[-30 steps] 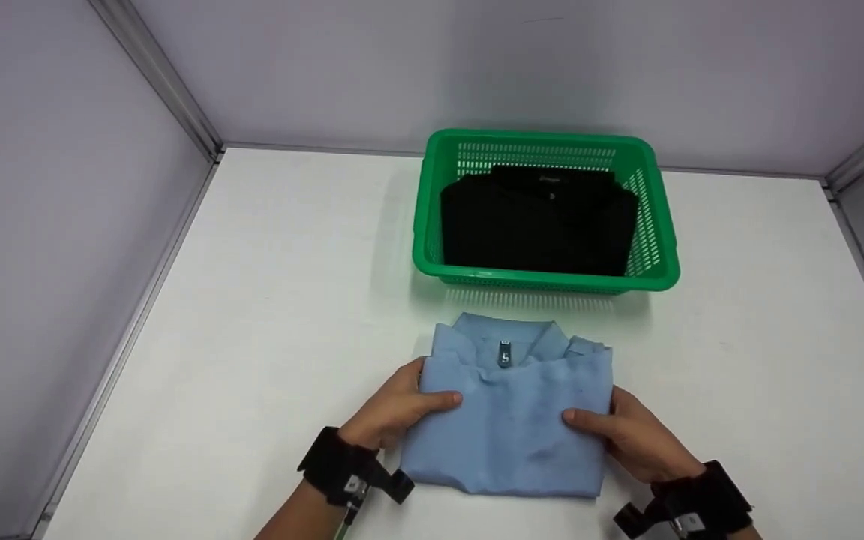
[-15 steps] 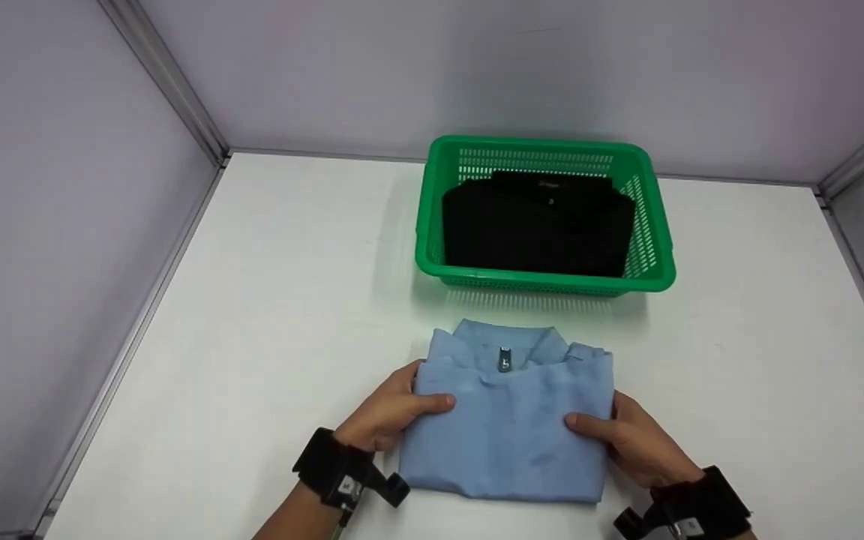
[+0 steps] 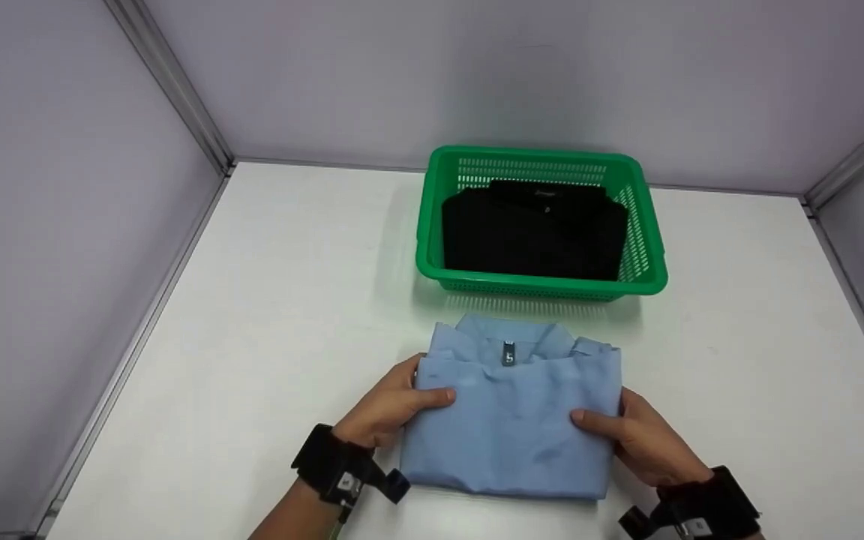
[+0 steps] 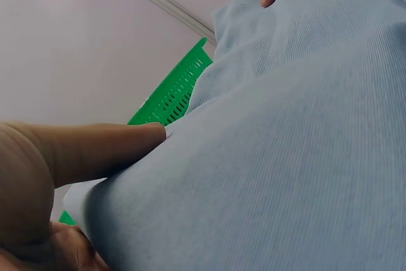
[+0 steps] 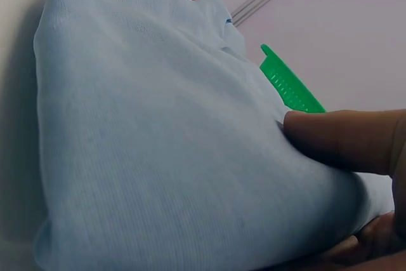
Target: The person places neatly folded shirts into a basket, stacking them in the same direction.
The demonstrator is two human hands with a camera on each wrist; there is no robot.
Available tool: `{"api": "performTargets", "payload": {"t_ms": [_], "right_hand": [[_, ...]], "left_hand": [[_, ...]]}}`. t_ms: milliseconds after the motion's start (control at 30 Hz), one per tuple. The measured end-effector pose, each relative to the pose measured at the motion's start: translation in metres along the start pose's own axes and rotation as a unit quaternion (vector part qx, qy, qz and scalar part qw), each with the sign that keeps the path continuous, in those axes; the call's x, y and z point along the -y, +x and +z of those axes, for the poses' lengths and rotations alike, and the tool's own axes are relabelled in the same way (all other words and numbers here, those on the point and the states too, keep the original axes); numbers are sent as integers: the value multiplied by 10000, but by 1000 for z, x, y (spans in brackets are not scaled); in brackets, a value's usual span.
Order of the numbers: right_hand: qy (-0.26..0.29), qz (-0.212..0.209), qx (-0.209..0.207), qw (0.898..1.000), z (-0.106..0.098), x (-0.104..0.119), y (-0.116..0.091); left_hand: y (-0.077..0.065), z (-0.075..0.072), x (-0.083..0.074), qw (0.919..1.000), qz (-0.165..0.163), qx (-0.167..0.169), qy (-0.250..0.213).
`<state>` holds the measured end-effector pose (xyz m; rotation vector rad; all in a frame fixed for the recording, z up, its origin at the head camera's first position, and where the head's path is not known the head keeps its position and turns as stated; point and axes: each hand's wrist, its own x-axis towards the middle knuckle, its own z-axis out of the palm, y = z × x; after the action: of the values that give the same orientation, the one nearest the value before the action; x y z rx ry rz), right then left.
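Note:
A light blue collared shirt (image 3: 511, 427), folded into a neat rectangle, lies in front of the basket with its collar toward the back and a dark size tag inside the neck. My left hand (image 3: 398, 401) grips its left side, thumb on top and fingers tucked underneath. On the opposite side my right hand (image 3: 646, 435) holds the shirt the same way. Both wrist views show a thumb pressing the fabric (image 4: 254, 157), with the curled fingers mostly hidden below the fold (image 5: 177, 138).
Behind the shirt stands a green plastic basket (image 3: 544, 286) with slotted sides. Inside it lies a folded black garment (image 3: 533, 236). Pale walls (image 3: 372, 82) border the white table (image 3: 289, 300) at the back and both sides.
Over the last half second the shirt and both hands shift slightly to the right and toward the basket. The basket appears a little lower in view, and both grips stay the same.

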<state>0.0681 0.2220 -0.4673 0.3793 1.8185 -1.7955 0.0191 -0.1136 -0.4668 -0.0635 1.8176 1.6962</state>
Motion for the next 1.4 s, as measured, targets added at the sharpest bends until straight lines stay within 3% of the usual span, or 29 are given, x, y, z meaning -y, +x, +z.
{"api": "performTargets", "payload": {"t_ms": [933, 1400], "right_hand": [[-85, -315, -2, 9995, -6, 27, -11], [-317, -891, -219, 9953, -8, 46, -24]], "left_hand": [[0, 0, -24, 9983, 555, 177, -73], [-5, 1, -52, 9893, 1390, 372, 234]]}}
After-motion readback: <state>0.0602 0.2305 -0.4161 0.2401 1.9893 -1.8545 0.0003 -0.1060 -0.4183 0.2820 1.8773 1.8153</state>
